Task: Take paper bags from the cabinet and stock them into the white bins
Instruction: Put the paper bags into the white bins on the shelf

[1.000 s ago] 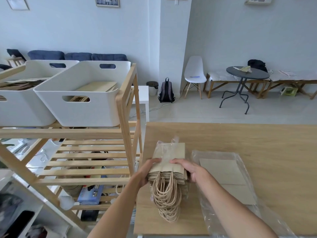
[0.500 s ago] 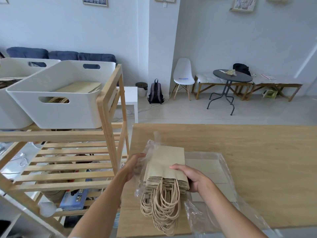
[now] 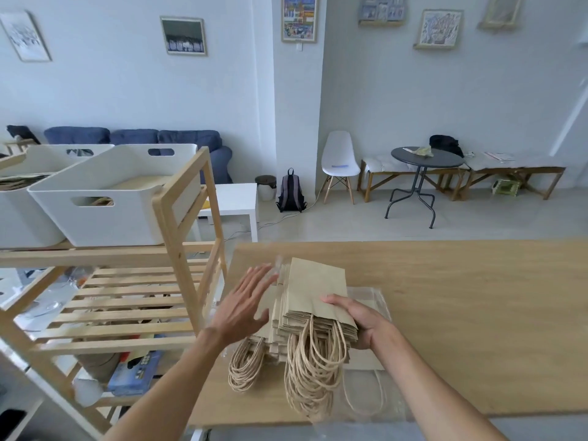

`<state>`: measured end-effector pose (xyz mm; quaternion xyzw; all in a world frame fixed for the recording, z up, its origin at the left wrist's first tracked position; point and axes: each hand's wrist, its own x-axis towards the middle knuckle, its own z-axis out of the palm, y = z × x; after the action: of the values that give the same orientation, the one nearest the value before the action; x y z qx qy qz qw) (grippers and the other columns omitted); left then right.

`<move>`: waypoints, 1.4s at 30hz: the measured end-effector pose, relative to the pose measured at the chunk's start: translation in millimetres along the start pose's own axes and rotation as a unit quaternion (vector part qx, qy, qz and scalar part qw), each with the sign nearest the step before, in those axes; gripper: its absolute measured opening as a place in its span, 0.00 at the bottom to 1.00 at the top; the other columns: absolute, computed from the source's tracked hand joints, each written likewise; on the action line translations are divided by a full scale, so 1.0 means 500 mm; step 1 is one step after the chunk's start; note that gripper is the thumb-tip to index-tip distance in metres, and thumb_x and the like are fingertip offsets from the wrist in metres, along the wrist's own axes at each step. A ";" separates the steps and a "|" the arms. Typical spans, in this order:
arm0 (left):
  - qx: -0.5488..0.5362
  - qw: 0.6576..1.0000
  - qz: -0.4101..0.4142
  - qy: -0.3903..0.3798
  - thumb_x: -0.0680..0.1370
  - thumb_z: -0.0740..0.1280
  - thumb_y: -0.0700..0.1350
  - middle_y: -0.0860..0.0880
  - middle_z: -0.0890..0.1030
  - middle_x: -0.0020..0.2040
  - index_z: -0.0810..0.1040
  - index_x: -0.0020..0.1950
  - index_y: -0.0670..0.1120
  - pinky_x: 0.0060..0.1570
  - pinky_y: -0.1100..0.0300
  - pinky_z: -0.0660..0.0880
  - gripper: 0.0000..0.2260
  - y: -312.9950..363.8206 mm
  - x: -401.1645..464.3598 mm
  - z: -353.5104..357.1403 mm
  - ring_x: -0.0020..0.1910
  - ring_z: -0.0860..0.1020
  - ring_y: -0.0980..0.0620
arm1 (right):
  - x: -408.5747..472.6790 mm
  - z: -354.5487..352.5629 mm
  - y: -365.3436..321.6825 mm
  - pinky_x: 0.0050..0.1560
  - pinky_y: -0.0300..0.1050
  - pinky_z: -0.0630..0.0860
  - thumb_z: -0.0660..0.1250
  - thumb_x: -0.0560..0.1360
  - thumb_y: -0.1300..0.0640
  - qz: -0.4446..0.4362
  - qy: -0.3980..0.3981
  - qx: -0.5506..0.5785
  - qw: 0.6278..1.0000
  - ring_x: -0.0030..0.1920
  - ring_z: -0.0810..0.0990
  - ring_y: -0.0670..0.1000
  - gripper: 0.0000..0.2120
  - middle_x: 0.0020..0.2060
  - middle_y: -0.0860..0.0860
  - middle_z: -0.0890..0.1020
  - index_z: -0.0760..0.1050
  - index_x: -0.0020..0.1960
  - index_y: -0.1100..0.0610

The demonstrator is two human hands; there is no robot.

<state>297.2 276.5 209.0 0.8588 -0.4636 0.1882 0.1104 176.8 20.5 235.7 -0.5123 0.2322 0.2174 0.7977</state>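
**Head view: paper bag stock at the table edge**

Wooden table [image 3: 445,313]: fills the near right; light oak top.

Wooden rack [image 3: 178,230]: left of the table, slatted shelves, top shelf bearing the bins.

White bins: right bin [image 3: 111,218] at the rack's right end, flat paper bags lying inside, handles showing through its near handle slot; left bin [image 3: 19,214] just beside it, cut by the left edge, also holding bags.

Stack of paper bags [image 3: 315,294]: kraft brown, lying flat at the table's near left corner, twisted cord handles hanging toward the near edge. A clear plastic wrapper [image 3: 369,297] lies under and to the right of it.

Right hand [image 3: 359,319]: gripping the stack's right side, thumb on top.

Left hand [image 3: 245,303]: open, fingers spread, at the stack's left side; contact cannot be told.
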 end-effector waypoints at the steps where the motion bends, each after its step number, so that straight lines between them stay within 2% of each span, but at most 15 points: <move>1: 0.026 0.999 0.042 -0.022 0.69 0.66 0.49 0.40 0.54 0.80 0.39 0.81 0.49 0.79 0.48 0.50 0.49 0.024 0.009 -0.003 0.80 0.53 0.43 | -0.011 -0.008 -0.003 0.51 0.54 0.83 0.77 0.70 0.52 -0.006 -0.002 -0.004 1.000 0.44 0.85 0.60 0.26 0.50 0.63 0.84 0.78 0.63 0.66; 4: -0.036 0.996 0.072 -0.029 0.63 0.75 0.37 0.37 0.53 0.81 0.41 0.81 0.44 0.76 0.42 0.58 0.56 0.092 0.030 -0.001 0.80 0.52 0.42 | -0.042 -0.032 -0.008 0.52 0.54 0.82 0.76 0.72 0.52 -0.011 -0.016 -0.015 1.000 0.45 0.85 0.60 0.27 0.51 0.64 0.84 0.78 0.65 0.65; 6: -0.103 0.993 0.055 -0.013 0.64 0.73 0.32 0.39 0.54 0.81 0.49 0.80 0.42 0.77 0.46 0.58 0.50 0.131 0.036 -0.005 0.80 0.55 0.44 | -0.059 -0.055 -0.009 0.52 0.53 0.81 0.74 0.73 0.51 -0.011 -0.018 -0.015 1.000 0.45 0.85 0.60 0.24 0.50 0.64 0.84 0.79 0.63 0.66; 9: -0.152 0.988 0.019 -0.004 0.75 0.63 0.42 0.43 0.60 0.79 0.60 0.77 0.40 0.76 0.51 0.61 0.31 0.180 0.040 -0.002 0.77 0.62 0.46 | -0.083 -0.086 -0.005 0.48 0.49 0.81 0.74 0.70 0.50 -0.009 -0.010 -0.036 0.999 0.41 0.84 0.57 0.20 0.45 0.61 0.85 0.82 0.54 0.64; 13: -0.176 0.983 -0.035 -0.040 0.73 0.61 0.54 0.47 0.72 0.73 0.58 0.78 0.48 0.58 0.45 0.79 0.34 0.238 0.044 0.005 0.62 0.80 0.44 | -0.109 -0.109 0.000 0.45 0.46 0.78 0.68 0.70 0.48 -0.007 0.020 -0.065 0.998 0.40 0.81 0.56 0.12 0.41 0.57 0.82 0.79 0.43 0.57; 16: -0.207 0.976 -0.042 -0.053 0.72 0.65 0.57 0.47 0.79 0.66 0.62 0.74 0.49 0.54 0.47 0.80 0.33 0.261 0.043 0.013 0.55 0.82 0.45 | -0.114 -0.131 0.001 0.48 0.49 0.80 0.61 0.75 0.47 -0.011 0.014 -0.062 0.998 0.43 0.83 0.56 0.15 0.46 0.59 0.82 0.78 0.50 0.57; 19: -0.268 0.959 -0.060 -0.069 0.72 0.70 0.64 0.50 0.80 0.64 0.68 0.72 0.45 0.60 0.55 0.78 0.36 0.276 0.050 0.020 0.56 0.81 0.53 | -0.120 -0.143 -0.003 0.50 0.50 0.82 0.67 0.71 0.44 -0.016 -0.031 -0.053 0.998 0.44 0.85 0.56 0.20 0.47 0.58 0.84 0.84 0.50 0.60; 22: -0.302 0.945 -0.079 -0.097 0.70 0.69 0.69 0.55 0.75 0.70 0.66 0.75 0.48 0.69 0.65 0.64 0.41 0.293 0.052 0.039 0.66 0.72 0.60 | -0.104 -0.161 0.010 0.70 0.62 0.72 0.76 0.62 0.38 -0.006 -0.038 -0.041 0.998 0.52 0.83 0.58 0.29 0.51 0.57 0.84 0.84 0.54 0.58; 26: -0.329 0.922 -0.142 -0.147 0.70 0.75 0.63 0.67 0.69 0.68 0.63 0.77 0.55 0.70 0.64 0.65 0.39 0.295 0.035 0.092 0.67 0.68 0.67 | -0.067 -0.190 0.030 0.64 0.78 0.68 0.67 0.73 0.36 0.063 -0.054 0.018 0.996 0.68 0.74 0.71 0.38 0.67 0.64 0.77 0.75 0.71 0.63; 30: -0.372 0.896 -0.184 -0.158 0.71 0.78 0.53 0.72 0.66 0.62 0.62 0.77 0.53 0.68 0.72 0.66 0.39 0.281 0.038 0.120 0.58 0.69 0.78 | -0.042 -0.224 0.034 0.66 0.77 0.67 0.62 0.77 0.31 0.070 -0.025 0.029 0.997 0.64 0.76 0.73 0.36 0.65 0.66 0.79 0.76 0.67 0.61; 32: -0.379 0.889 -0.195 -0.164 0.72 0.77 0.53 0.71 0.64 0.65 0.62 0.77 0.52 0.67 0.75 0.64 0.38 0.273 0.038 0.126 0.59 0.64 0.82 | -0.043 -0.239 0.032 0.56 0.72 0.77 0.57 0.68 0.19 0.064 0.024 -0.048 0.996 0.57 0.78 0.71 0.48 0.74 0.62 0.71 0.70 0.73 0.54; 34: -0.363 0.893 -0.209 -0.164 0.71 0.76 0.60 0.62 0.59 0.75 0.57 0.80 0.49 0.74 0.61 0.60 0.44 0.268 0.039 0.124 0.70 0.62 0.69 | -0.053 -0.246 0.028 0.60 0.69 0.75 0.51 0.62 0.14 0.029 0.035 -0.153 0.987 0.64 0.74 0.66 0.54 0.78 0.55 0.62 0.55 0.81 0.42; 36: -0.346 0.895 -0.225 -0.170 0.69 0.74 0.65 0.53 0.58 0.79 0.51 0.82 0.48 0.75 0.54 0.57 0.51 0.260 0.039 0.130 0.77 0.59 0.54 | -0.061 -0.255 0.035 0.76 0.67 0.53 0.43 0.60 0.14 -0.040 0.045 -0.246 0.967 0.80 0.55 0.59 0.56 0.82 0.47 0.51 0.43 0.82 0.41; 37: -0.341 0.894 -0.229 -0.177 0.68 0.73 0.67 0.51 0.57 0.80 0.49 0.82 0.49 0.76 0.53 0.56 0.53 0.256 0.040 0.135 0.78 0.58 0.51 | -0.058 -0.262 0.039 0.77 0.66 0.45 0.40 0.60 0.14 -0.069 0.049 -0.252 0.964 0.82 0.48 0.55 0.57 0.82 0.46 0.48 0.42 0.82 0.42; 42: -0.349 0.883 -0.252 -0.186 0.65 0.72 0.71 0.59 0.50 0.77 0.49 0.82 0.52 0.78 0.49 0.53 0.54 0.248 0.052 0.145 0.76 0.52 0.58 | -0.041 -0.266 0.063 0.80 0.58 0.39 0.43 0.59 0.13 -0.158 0.089 -0.193 0.964 0.81 0.50 0.47 0.62 0.82 0.48 0.52 0.46 0.83 0.47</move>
<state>222.2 162.7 156.4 0.8717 -0.2797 -0.1831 0.3584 122.3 -92.1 176.6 -0.7042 0.1718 0.0825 0.6840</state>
